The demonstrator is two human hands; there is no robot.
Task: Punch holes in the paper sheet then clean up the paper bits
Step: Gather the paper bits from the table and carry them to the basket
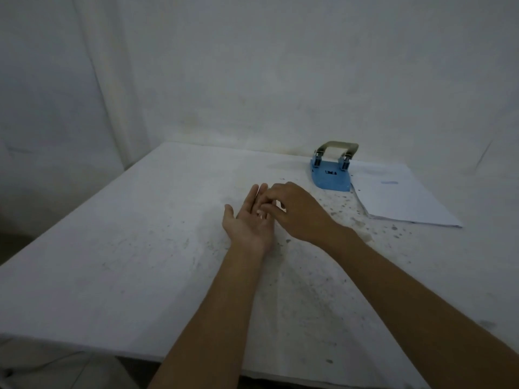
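My left hand lies palm up on the table's middle, fingers stretched out, with a few small white paper bits resting on the palm. My right hand hovers over those fingers, its fingertips pinched together at the left palm; whether a bit is between them cannot be told. A blue hole punch with a metal lever stands at the back right. Beside it on the right lies the white paper sheet stack. Small paper bits dot the table between punch and hands.
The table is covered in a stained white cloth; its front edge runs along the bottom and its left edge slants off to the left. A white wall or curtain stands right behind the table.
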